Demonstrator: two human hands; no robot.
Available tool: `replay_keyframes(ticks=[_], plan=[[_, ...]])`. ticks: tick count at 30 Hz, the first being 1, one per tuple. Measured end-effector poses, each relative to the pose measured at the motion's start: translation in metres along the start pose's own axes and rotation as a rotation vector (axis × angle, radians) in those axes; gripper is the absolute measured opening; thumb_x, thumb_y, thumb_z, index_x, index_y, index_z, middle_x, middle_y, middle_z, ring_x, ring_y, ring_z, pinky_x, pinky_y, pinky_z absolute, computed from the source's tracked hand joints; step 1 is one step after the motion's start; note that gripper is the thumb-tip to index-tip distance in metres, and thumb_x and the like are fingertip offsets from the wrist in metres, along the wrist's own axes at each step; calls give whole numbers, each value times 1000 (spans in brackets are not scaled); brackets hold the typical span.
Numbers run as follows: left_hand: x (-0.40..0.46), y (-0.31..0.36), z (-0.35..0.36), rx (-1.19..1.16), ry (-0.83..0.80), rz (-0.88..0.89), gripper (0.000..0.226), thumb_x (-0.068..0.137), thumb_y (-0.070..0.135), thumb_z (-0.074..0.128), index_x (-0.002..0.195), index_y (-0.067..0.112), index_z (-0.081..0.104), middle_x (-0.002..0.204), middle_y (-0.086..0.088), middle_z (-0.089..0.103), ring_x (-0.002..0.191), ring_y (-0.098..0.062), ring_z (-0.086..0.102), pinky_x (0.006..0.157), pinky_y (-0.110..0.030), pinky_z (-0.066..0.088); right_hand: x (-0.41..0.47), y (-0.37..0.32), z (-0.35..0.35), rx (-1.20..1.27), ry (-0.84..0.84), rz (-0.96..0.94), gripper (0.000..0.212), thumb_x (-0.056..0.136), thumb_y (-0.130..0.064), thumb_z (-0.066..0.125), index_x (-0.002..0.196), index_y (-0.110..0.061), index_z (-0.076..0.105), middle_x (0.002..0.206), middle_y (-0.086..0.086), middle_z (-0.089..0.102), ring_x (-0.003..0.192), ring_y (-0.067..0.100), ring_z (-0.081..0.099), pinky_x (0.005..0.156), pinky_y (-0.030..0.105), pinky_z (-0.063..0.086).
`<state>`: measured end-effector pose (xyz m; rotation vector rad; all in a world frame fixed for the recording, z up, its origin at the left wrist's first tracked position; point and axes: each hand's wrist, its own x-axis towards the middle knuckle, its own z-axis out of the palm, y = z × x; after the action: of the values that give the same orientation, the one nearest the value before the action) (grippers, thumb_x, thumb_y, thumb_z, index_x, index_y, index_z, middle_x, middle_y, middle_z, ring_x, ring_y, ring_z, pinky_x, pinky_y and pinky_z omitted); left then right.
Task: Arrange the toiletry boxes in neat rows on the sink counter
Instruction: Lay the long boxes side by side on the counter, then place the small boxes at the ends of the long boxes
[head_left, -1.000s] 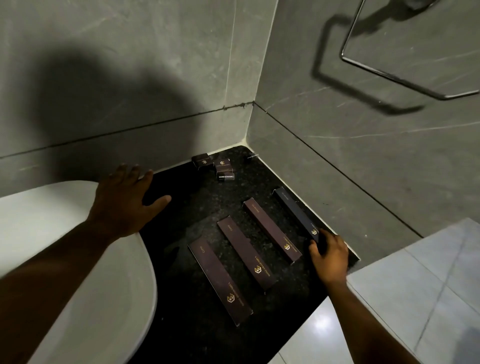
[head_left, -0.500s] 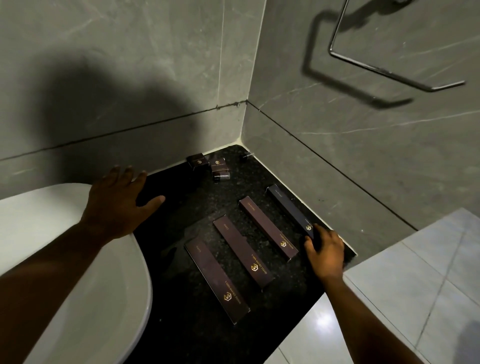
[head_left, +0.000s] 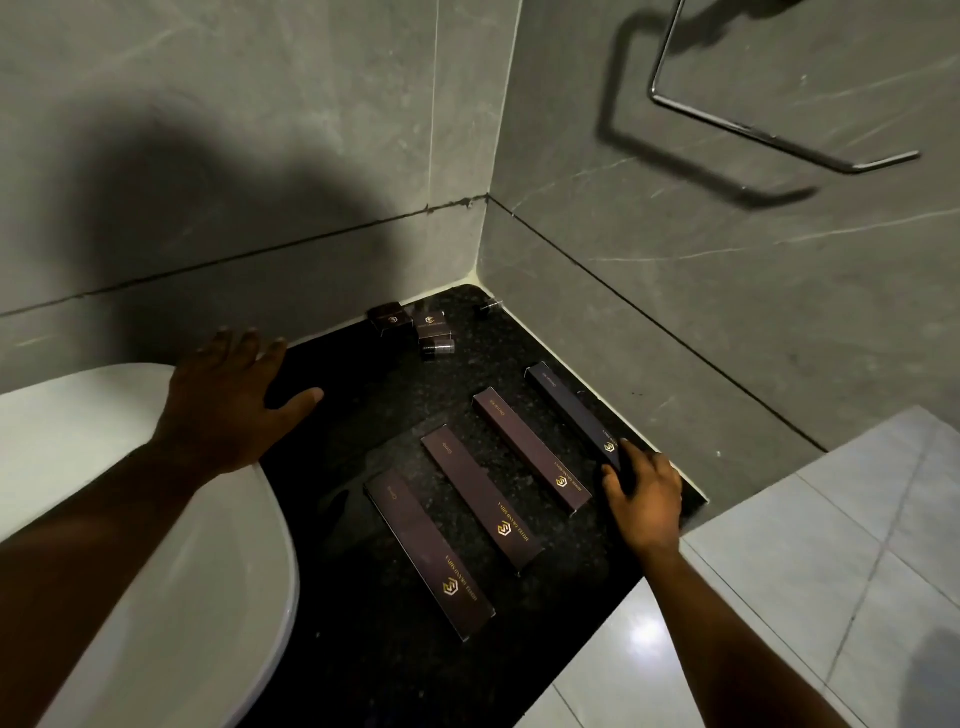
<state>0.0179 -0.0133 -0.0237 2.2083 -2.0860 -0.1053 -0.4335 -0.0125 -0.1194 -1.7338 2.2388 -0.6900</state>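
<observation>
So the black speckled stone counter (head_left: 363, 649) fills the corner between two grey tiled walls, and four long slim boxes lie flat on it side by side, all slanted the same way, with gaps between them. Nearest the camera is the long brown box with a gold logo (head_left: 429, 553), then a second brown box (head_left: 482, 498), then a third brown box (head_left: 531, 450), and the one closest to the right wall is a long dark navy box (head_left: 571, 410).

The right hand (head_left: 644, 496) sits at the near end of that navy box, fingers curled down over the end of it, thumb side toward the third brown box. Looks like it's gripping or pressing the box end, though I can't tell how firmly. The left hand (head_left: 228, 400) is spread wide open, palm down, fingers apart, resting where the rim of the white oval basin (head_left: 208, 597) meets the counter. It holds nothing.

Back in the corner there's a little cluster of small dark boxes (head_left: 410, 325) bunched together, touching or nearly so, and a tiny dark bottle-like thing (head_left: 485, 307) just beside the right wall, too small to make out. A chrome towel bar (head_left: 769, 135) hangs on the right wall.
</observation>
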Motion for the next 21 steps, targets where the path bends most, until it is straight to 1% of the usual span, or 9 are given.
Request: replay_keyframes(ticks=[3,6,8,10,12,15,18,21], plan=[[2,-2,2,-1,-4,7,100,76,82,12,141,10,37,147,-24,36,137,-44,26,111,-61,22,-2,-3,-3,34,-4,18,57,85,-37,60,137,-19,45,127,15,53,118,33,46,98,47,41],[-2,4,-4,-5,53,12,98,76,80,16,136,7,43,142,-26,43,134,-44,33,110,-57,27,-6,-15,-6,74,47,21,64,83,-43,61,139,-22,38,135,14,46,125,32,40,101,48,40],[-5,8,-8,-19,74,3,97,75,78,19,137,8,42,144,-25,41,136,-43,31,110,-55,25,-2,-36,-8,93,114,3,63,84,-45,59,138,-21,39,136,13,44,125,30,39,100,46,38],[-6,11,-10,-27,74,-6,97,73,78,18,140,10,39,147,-22,37,139,-40,26,112,-53,22,8,-68,-7,119,140,-75,58,85,-46,55,135,-19,44,131,12,48,121,28,41,98,43,39],[-6,12,-11,-27,54,-16,99,71,78,16,142,12,36,150,-20,34,140,-38,23,112,-51,20,20,-106,1,113,102,-212,55,86,-48,53,132,-18,48,125,11,54,115,28,45,96,42,41],[-7,11,-10,-24,76,-7,98,74,79,18,138,9,42,145,-23,41,137,-42,29,110,-53,25,38,-164,22,22,-28,-365,60,84,-51,52,132,-16,47,127,11,54,114,31,46,97,43,40],[-7,10,-10,-23,76,-8,94,76,77,22,136,8,44,143,-24,43,136,-42,30,110,-53,27,58,-206,46,-66,-160,-393,63,82,-51,55,134,-17,43,132,11,50,117,35,43,97,46,39],[-8,11,-9,-23,111,-12,91,76,74,24,137,10,44,144,-22,42,138,-40,29,110,-51,24,79,-230,65,-93,-229,-435,56,85,-43,54,133,-18,44,133,11,49,118,37,43,97,49,39]])
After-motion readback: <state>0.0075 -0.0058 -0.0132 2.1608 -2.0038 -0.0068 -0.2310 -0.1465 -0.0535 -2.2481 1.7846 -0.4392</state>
